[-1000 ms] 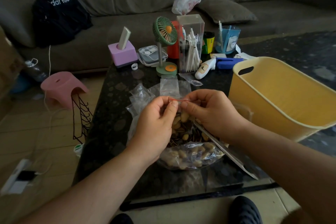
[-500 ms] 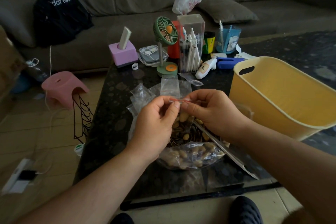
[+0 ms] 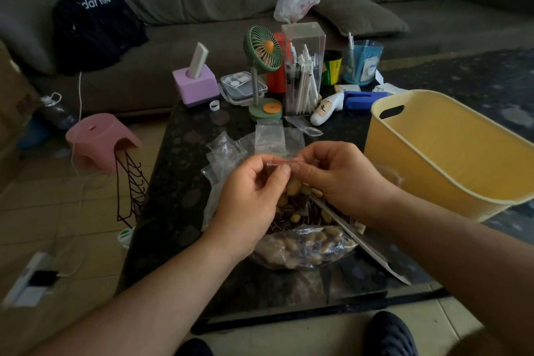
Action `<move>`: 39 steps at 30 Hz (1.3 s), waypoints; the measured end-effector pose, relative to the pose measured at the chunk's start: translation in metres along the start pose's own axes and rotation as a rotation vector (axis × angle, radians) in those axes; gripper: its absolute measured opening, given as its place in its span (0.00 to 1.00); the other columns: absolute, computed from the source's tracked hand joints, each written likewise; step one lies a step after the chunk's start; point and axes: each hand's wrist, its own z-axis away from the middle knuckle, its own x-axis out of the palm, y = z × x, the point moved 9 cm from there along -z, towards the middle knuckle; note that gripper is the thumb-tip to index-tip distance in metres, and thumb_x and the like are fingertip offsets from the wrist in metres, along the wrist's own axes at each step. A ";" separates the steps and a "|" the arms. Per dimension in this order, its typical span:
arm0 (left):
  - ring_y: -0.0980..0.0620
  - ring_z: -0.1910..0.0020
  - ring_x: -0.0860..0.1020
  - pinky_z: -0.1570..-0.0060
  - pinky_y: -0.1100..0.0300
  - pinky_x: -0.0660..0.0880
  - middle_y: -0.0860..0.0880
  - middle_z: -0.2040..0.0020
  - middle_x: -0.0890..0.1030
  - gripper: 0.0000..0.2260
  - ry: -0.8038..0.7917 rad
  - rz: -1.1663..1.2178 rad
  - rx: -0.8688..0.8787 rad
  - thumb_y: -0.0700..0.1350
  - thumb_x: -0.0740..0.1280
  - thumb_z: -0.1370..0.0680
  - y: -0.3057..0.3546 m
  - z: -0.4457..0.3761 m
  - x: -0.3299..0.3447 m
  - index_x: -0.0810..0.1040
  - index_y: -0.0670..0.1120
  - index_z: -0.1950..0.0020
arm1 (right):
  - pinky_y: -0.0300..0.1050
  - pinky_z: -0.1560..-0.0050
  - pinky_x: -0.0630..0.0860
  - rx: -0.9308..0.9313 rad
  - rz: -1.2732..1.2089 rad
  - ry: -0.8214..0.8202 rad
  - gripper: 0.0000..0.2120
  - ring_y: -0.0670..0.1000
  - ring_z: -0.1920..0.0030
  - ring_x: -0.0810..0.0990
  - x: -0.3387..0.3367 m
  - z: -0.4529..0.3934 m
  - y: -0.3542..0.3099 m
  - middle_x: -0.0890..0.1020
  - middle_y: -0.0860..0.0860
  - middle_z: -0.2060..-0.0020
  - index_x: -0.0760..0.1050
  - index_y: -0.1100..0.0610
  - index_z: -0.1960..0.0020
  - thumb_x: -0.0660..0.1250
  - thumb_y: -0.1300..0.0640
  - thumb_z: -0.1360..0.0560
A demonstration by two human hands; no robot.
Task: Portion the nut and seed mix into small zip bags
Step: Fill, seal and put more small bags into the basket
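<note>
Hands, left hand point(image 3: 248, 199) and right hand point(image 3: 338, 176), pinching small zip bag point(image 3: 291, 182) before yellow tub point(image 3: 450, 153), fan point(image 3: 261, 49) behind.

Your left hand point(image 3: 248, 196) and right hand point(image 3: 335, 176) draw apart along the small zip bag point(image 3: 291, 182) red seal, apparently pressing it closed.

Readable writing: one partly legible print, far left.

The black fabric bag or garment point(image 3: 95, 26) lying on the grey-brown sofa at far left carries white lettering that reads roughly "dar hven"; its start is hidden in a fold. The white handheld device point(image 3: 325, 108) on the dark table bears a small dark mark, and the yellow-and-green can point(image 3: 332, 71) and blue plastic cup point(image 3: 362, 62) show labels too blurred to read.
</note>
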 end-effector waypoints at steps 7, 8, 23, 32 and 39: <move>0.52 0.52 0.87 0.48 0.53 0.85 0.49 0.53 0.88 0.04 0.031 -0.022 -0.015 0.44 0.69 0.16 -0.003 -0.002 -0.003 0.84 0.51 0.47 | 0.38 0.56 0.82 0.050 -0.019 0.007 0.06 0.50 0.58 0.88 -0.004 -0.001 0.005 0.88 0.54 0.59 0.84 0.60 0.48 0.73 0.57 0.21; 0.50 0.52 0.87 0.46 0.49 0.85 0.49 0.53 0.88 0.04 0.040 -0.015 -0.024 0.44 0.69 0.16 -0.005 -0.003 -0.004 0.84 0.51 0.47 | 0.35 0.60 0.80 0.052 -0.014 0.013 0.06 0.46 0.62 0.86 -0.005 -0.001 0.005 0.88 0.52 0.60 0.84 0.60 0.49 0.73 0.58 0.21; 0.54 0.55 0.85 0.52 0.61 0.83 0.50 0.55 0.87 0.04 0.041 -0.061 -0.023 0.44 0.68 0.16 -0.005 -0.003 -0.003 0.82 0.51 0.46 | 0.41 0.55 0.82 0.022 0.074 0.010 0.03 0.52 0.58 0.87 -0.002 -0.001 0.001 0.88 0.53 0.60 0.83 0.57 0.52 0.72 0.59 0.20; 0.45 0.49 0.87 0.42 0.43 0.84 0.45 0.52 0.88 0.06 0.026 0.031 -0.086 0.43 0.67 0.15 -0.012 -0.003 0.001 0.83 0.51 0.47 | 0.47 0.49 0.84 0.045 0.027 -0.017 0.04 0.52 0.55 0.88 0.003 -0.002 0.008 0.88 0.54 0.58 0.83 0.57 0.50 0.72 0.58 0.20; 0.40 0.45 0.86 0.38 0.37 0.81 0.42 0.49 0.87 0.09 -0.009 0.065 -0.121 0.43 0.67 0.15 -0.019 -0.004 0.006 0.84 0.54 0.49 | 0.53 0.48 0.85 0.052 0.013 0.012 0.03 0.57 0.56 0.87 0.001 -0.002 0.008 0.87 0.57 0.59 0.83 0.59 0.52 0.71 0.61 0.20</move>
